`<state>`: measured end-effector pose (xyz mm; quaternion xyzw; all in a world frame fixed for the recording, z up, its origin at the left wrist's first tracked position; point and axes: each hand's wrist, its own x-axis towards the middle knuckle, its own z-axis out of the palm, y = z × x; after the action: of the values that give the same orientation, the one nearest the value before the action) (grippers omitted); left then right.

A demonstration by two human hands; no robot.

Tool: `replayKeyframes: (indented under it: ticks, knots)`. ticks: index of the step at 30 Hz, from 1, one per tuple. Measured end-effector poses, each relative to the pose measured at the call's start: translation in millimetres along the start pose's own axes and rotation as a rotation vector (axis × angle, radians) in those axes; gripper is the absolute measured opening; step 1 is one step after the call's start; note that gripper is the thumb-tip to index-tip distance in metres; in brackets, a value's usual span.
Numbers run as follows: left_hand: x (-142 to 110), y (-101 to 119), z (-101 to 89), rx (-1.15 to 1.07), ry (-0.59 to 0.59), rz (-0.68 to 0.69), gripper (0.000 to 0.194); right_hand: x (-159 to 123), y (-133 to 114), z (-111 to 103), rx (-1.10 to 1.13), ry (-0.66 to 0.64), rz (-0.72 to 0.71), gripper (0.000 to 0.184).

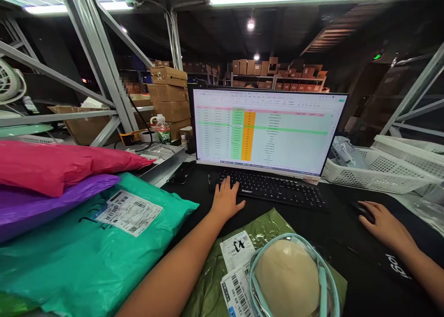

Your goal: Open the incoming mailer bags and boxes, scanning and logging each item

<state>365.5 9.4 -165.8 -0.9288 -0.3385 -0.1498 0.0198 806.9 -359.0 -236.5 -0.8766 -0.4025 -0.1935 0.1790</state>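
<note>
My left hand (226, 199) lies with fingers spread on the left end of a black keyboard (274, 187), holding nothing. Over at the right, my right hand (388, 227) is curved around a dark computer mouse (363, 212), which it partly hides. Behind the keyboard a monitor (277, 137) shows a spreadsheet with a green row and green and orange columns. Close to me, between my arms, lies an olive plastic mailer (208, 280) with white labels. On it rests a clear round case (322, 257) with pale blue trim and a beige round thing inside.
Teal (76, 257), purple (58, 206) and pink mailers (69, 164) pile up at the left. A white perforated basket (378, 173) with wrapped items stands at the right. A phone (180, 173), a bottle (162, 130) and stacked cartons (171, 93) are near the monitor's left side.
</note>
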Motion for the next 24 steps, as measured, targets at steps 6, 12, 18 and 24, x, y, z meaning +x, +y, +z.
replayKeyframes:
  ticks: [6, 12, 18, 24]
  knots:
    - [0.6, -0.5, 1.9, 0.021, -0.013, 0.010, 0.070, 0.4, 4.7, 1.1, -0.028, 0.022, 0.017, 0.058]
    - [-1.0, 1.8, -0.8, 0.033, -0.019, 0.025, 0.067, 0.2, 10.5, 5.0, -0.019, 0.047, -0.032, 0.059]
    - [-0.3, 2.0, -0.6, 0.023, -0.011, 0.027, 0.066, 0.4, 13.2, 4.7, 0.005, 0.027, -0.039, 0.057]
    - [-0.9, 2.2, -1.1, 0.022, -0.011, 0.028, 0.067, -2.3, 4.6, -3.2, -0.021, 0.000, -0.029, 0.056]
